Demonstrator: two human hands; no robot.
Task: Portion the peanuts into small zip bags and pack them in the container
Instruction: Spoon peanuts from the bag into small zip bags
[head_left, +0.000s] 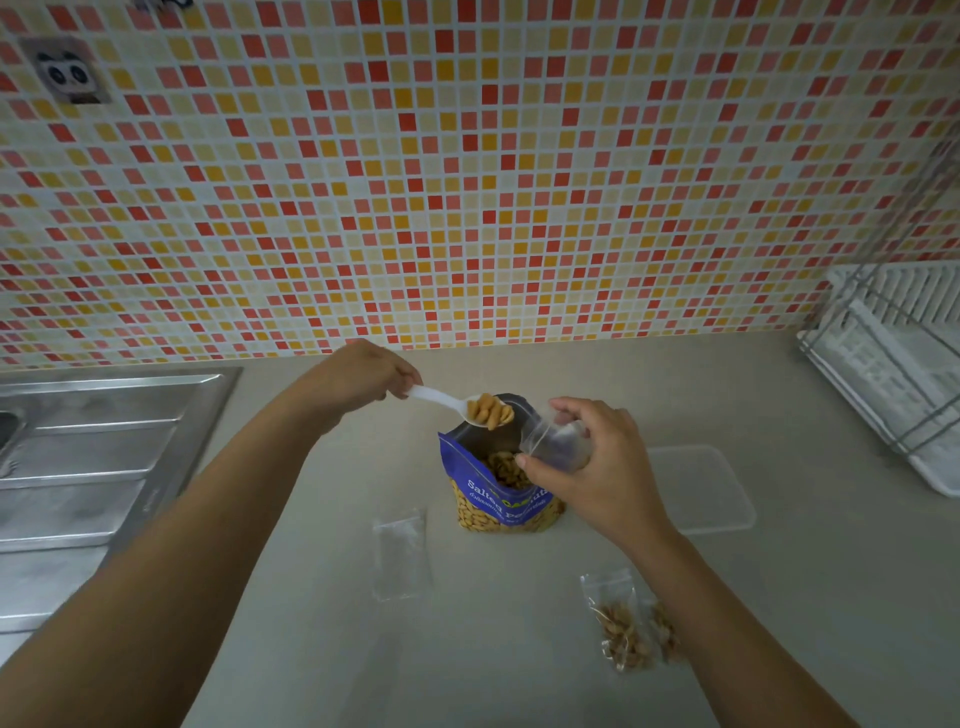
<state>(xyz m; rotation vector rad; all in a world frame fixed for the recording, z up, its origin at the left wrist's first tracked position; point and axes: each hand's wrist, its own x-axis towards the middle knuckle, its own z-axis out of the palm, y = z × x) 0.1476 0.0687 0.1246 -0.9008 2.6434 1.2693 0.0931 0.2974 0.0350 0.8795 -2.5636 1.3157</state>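
Observation:
A blue peanut bag (496, 493) stands open at the middle of the counter. My left hand (363, 376) grips the handle of a white plastic spoon (447, 401) heaped with peanuts, held just above the bag's mouth. My right hand (597, 467) holds a small clear zip bag (558, 444) open beside the spoon, right of the peanut bag. An empty zip bag (401, 553) lies flat in front of the peanut bag. A zip bag filled with peanuts (631, 623) lies near my right forearm. A clear plastic container (711, 488) sits to the right.
A steel sink drainboard (104, 457) fills the left side of the counter. A white dish rack (893, 374) with wire frame stands at the right. A tiled wall rises behind the counter.

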